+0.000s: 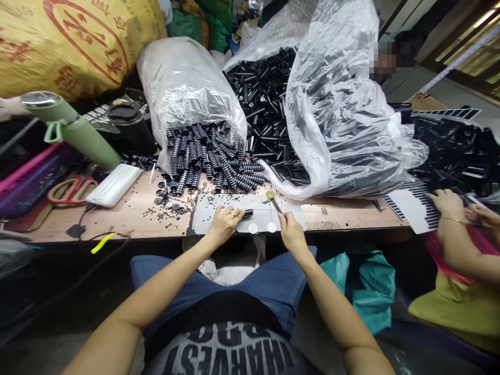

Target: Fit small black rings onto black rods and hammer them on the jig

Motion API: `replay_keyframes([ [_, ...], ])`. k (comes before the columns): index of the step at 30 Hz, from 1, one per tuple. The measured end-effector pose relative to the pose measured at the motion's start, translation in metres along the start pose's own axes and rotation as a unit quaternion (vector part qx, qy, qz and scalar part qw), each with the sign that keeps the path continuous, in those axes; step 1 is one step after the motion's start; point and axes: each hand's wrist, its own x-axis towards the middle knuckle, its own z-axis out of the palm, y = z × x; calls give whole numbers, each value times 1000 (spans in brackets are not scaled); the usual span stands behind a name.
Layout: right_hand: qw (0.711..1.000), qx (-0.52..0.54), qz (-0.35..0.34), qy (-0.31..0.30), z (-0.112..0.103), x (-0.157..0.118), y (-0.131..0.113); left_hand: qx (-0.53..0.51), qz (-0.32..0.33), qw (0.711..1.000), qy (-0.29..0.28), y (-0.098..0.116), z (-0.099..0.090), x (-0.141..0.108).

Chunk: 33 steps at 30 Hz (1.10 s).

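My left hand [224, 225] is closed around a short black tube [248, 213], whose end sticks out to the right over a pale mat [203, 221]. In my right hand [292, 233] is the dark handle of a small hammer [276, 204] with a round yellow-green head. The hammer head lies beyond the tube and to its right, apart from it. Two white round spots, the left spot [253, 228] and the right spot [271, 227], show on the mat's near edge between my hands. Tiny black rings [164, 211] are scattered left of the mat and on it.
Black-and-white patterned rollers [219, 161] spill from a plastic bag [187, 78] behind the mat. Another bag [336, 114] holds loose black tubes [261, 99]. Scissors [70, 191], a white power bank [114, 185] and a green bottle [78, 130] stand left. A co-worker's hands [449, 205] are at right.
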Motion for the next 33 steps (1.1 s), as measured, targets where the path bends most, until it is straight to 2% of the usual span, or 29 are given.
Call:
replay_keyframes([
  [2, 999, 23, -28, -7, 2, -13, -10, 0, -8, 1000, -2, 2, 0, -1],
  [6, 996, -27, -39, -81, -1, -26, -30, 11, -24, 999, -18, 14, 4, 0],
  [7, 996, -19, -45, -79, -5, -27, -35, 16, -24, 999, -20, 19, 6, 1],
  [10, 994, 58, -90, -23, -16, -29, -56, 22, -18, 999, -26, 35, 14, 2],
  [12, 988, 84, -128, -22, -16, -30, -72, 18, -14, 999, -38, 42, 20, 1],
  [16, 975, 16, -177, -134, -3, -29, -94, 12, -18, 999, -44, 40, 30, 1],
  [18, 972, 5, -180, -148, -3, -26, -96, 5, -15, 999, -35, 34, 30, 6],
  [22, 989, -1, -124, -76, -18, -10, -78, -28, -76, 996, -34, 36, 18, 14],
  [24, 995, -39, -79, -43, -21, 1, -58, -50, -93, 993, -44, 45, 7, 9],
  [27, 994, -105, -16, -26, -12, 17, -24, -97, -85, 991, -46, 49, -11, 4],
  [28, 992, -122, 2, -24, -7, 21, -14, -112, -103, 988, -33, 44, -16, 8],
  [30, 989, -143, 19, -13, 2, 29, 1, -122, -190, 974, 20, 20, -24, 30],
  [32, 990, -143, -1, 21, 6, 40, 7, -111, -288, 947, 91, -12, -26, 63],
  [33, 989, -138, -19, 45, 5, 48, 7, -96, -330, 933, 105, -28, -26, 81],
])
